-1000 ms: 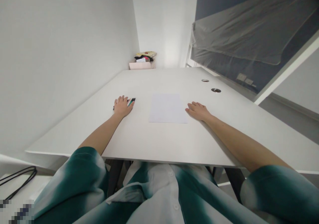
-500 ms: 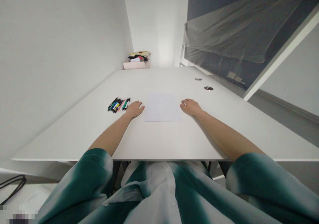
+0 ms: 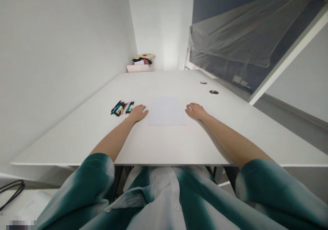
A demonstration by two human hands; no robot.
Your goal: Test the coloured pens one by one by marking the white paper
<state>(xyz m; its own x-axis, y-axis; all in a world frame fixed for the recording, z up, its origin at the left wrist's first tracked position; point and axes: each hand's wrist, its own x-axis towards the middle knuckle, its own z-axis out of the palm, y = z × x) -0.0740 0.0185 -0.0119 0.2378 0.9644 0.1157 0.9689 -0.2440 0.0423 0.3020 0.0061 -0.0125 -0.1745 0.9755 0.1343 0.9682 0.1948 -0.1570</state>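
Observation:
A blank white sheet of paper (image 3: 167, 111) lies flat on the white table (image 3: 164, 144), between my two hands. My left hand (image 3: 138, 113) rests palm down just left of the sheet, its fingers loosely apart and nothing in it. Close by on its left is a bunch of pens and markers (image 3: 122, 108), several of them, in black, green, blue, yellow and pink. On the sheet's other side, my right hand (image 3: 196, 111) also rests on the tabletop, fingers lightly curved and holding nothing.
A pink box (image 3: 139, 68) with folded cloth on top stands at the table's far end. Two round cable holes (image 3: 214, 92) sit near the right edge. A wall borders the left side; a dark panel under plastic film (image 3: 230, 42) rises at the right.
The view has shifted very slightly. Both hands, the sheet and the pens stay where they were.

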